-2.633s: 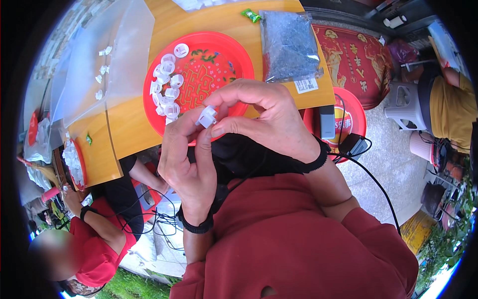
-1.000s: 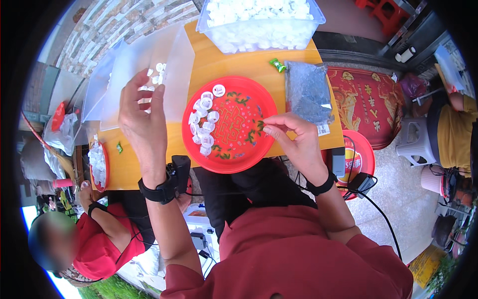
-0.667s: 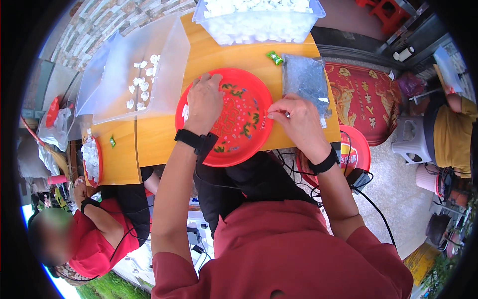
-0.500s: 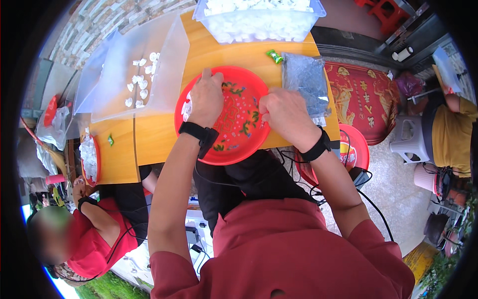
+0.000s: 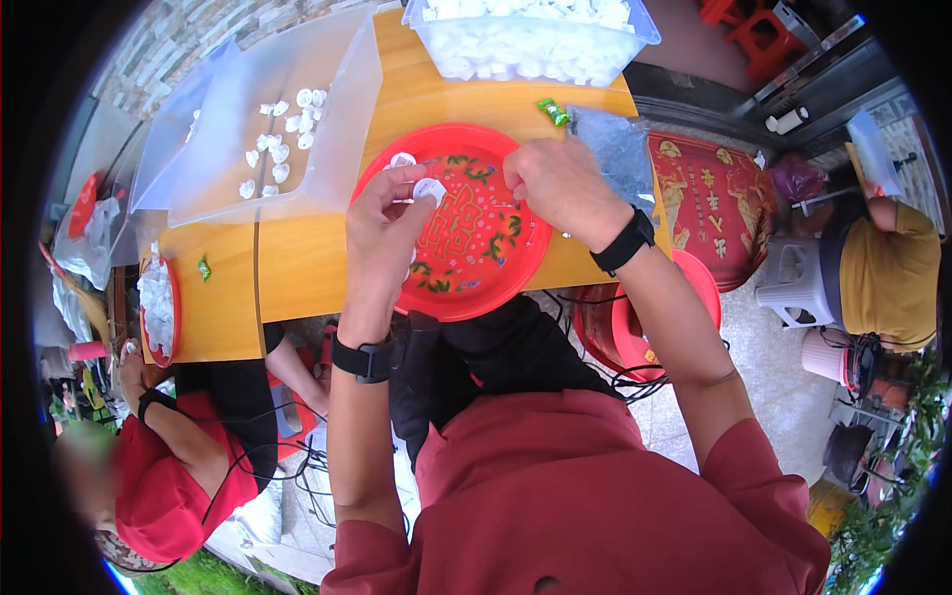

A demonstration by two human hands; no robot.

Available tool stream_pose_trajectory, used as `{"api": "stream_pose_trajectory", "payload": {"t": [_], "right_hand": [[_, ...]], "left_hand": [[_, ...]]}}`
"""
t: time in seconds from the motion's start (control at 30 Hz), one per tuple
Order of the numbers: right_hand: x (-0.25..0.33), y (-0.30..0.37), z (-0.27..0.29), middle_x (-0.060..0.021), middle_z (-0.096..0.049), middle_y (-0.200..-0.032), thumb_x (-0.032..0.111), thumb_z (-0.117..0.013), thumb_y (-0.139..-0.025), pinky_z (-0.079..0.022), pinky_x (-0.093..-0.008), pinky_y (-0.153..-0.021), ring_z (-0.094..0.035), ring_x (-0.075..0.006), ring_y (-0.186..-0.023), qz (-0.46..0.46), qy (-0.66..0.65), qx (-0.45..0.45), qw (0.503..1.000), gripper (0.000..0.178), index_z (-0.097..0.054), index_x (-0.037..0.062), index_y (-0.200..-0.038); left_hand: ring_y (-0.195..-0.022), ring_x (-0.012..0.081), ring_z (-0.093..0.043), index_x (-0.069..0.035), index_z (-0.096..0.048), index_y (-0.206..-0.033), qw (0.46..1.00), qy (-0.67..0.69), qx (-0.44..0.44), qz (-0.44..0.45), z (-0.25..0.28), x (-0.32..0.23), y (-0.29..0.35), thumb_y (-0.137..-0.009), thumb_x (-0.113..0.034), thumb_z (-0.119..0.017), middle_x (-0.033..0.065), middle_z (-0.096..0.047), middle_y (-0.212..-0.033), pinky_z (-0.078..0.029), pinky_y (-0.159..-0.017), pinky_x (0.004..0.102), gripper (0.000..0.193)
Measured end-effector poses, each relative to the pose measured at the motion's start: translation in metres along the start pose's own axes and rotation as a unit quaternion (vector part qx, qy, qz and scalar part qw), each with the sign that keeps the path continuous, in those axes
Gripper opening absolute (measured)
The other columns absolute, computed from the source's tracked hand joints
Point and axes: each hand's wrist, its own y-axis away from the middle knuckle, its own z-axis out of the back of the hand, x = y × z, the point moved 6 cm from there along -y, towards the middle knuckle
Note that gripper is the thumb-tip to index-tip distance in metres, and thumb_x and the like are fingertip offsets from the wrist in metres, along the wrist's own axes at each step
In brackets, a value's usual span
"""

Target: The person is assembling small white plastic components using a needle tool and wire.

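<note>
My left hand [image 5: 382, 233] is raised over the left side of a red patterned tray [image 5: 521, 263], its thumb and fingers pinching a small white plastic piece [image 5: 428, 191]. Another white piece [image 5: 402, 161] shows in the tray behind those fingers. Over the tray's right rim, my right hand [image 5: 567, 188] is closed with its fingertips together. A tiny thin thing seems to be at these fingertips, too small to make out.
Several white pieces [image 5: 281, 154] lie in a translucent bin [image 5: 349, 94] at left. A clear bin [image 5: 535, 55] full of white pieces stands at the back. A green-wrapped candy [image 5: 553, 111] and grey plastic bag [image 5: 620, 149] lie right. A co-worker [image 5: 198, 436] sits at left.
My left hand has drawn back toward me from the tray's far left, and a white piece now shows in its fingers. My right hand has moved slightly up and left.
</note>
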Motion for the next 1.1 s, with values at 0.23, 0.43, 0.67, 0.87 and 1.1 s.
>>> {"api": "stream_pose_trajectory", "payload": {"t": [0.23, 0.43, 0.67, 0.87, 1.1], "right_hand": [[0.005, -0.001, -0.027, -0.0091, -0.066, -0.074, 0.009, -0.068, -0.074, -0.044, -0.0447, -0.069, -0.065, -0.0304, -0.077, -0.006, -0.001, 0.041, 0.999, 0.006, -0.066, 0.0092, -0.069], [0.013, 0.004, -0.029, -0.0138, -0.065, -0.076, 0.007, -0.064, -0.078, -0.044, -0.0452, -0.067, -0.063, -0.0341, -0.078, 0.044, 0.020, 0.024, 0.999, 0.008, -0.061, 0.0051, -0.071], [0.039, 0.026, 0.000, -0.0083, -0.068, -0.075, 0.005, -0.066, -0.087, -0.051, -0.0289, -0.060, -0.068, -0.0171, -0.070, -0.105, -0.458, 0.052, 0.881, 0.007, -0.065, -0.0009, -0.083], [0.055, 0.058, 0.011, -0.0080, -0.072, -0.083, 0.002, -0.070, -0.086, -0.055, -0.0225, -0.067, -0.068, -0.0109, -0.072, -0.142, -0.646, -0.026, 0.750, 0.013, -0.071, -0.0040, -0.097], [0.050, 0.071, 0.004, -0.0109, -0.072, -0.084, 0.000, -0.070, -0.085, -0.056, -0.0241, -0.070, -0.069, -0.0124, -0.077, -0.124, -0.677, -0.098, 0.719, 0.016, -0.069, -0.0029, -0.101]], "left_hand": [[-0.084, 0.0081, -0.061, 0.000, -0.061, -0.123, 0.956, 0.260, 0.010, 0.134, 0.008, 0.035, 0.061, -0.090, 0.000, -0.061, 0.0045, -0.066, -0.101, -0.050, -0.075, 0.0205, 0.033], [-0.093, 0.0116, -0.064, -0.001, -0.058, -0.127, 0.958, 0.263, -0.008, 0.113, 0.011, 0.024, 0.080, -0.093, -0.003, -0.059, 0.0048, -0.064, -0.109, -0.052, -0.081, 0.0234, 0.033], [-0.100, 0.0155, -0.064, -0.001, -0.057, -0.125, 0.945, 0.307, 0.012, 0.111, 0.002, 0.010, 0.086, -0.094, -0.003, -0.057, 0.0072, -0.064, -0.111, -0.054, -0.083, 0.0266, 0.031], [-0.103, 0.0164, -0.064, 0.001, -0.056, -0.125, 0.949, 0.298, -0.004, 0.103, -0.004, 0.004, 0.086, -0.094, 0.000, -0.053, 0.0090, -0.062, -0.114, -0.055, -0.089, 0.0283, 0.031], [-0.103, 0.0163, -0.063, 0.001, -0.060, -0.117, 0.936, 0.325, 0.026, 0.130, -0.013, 0.007, 0.084, -0.093, 0.001, -0.053, 0.0095, -0.062, -0.114, -0.055, -0.091, 0.0312, 0.025]]}}
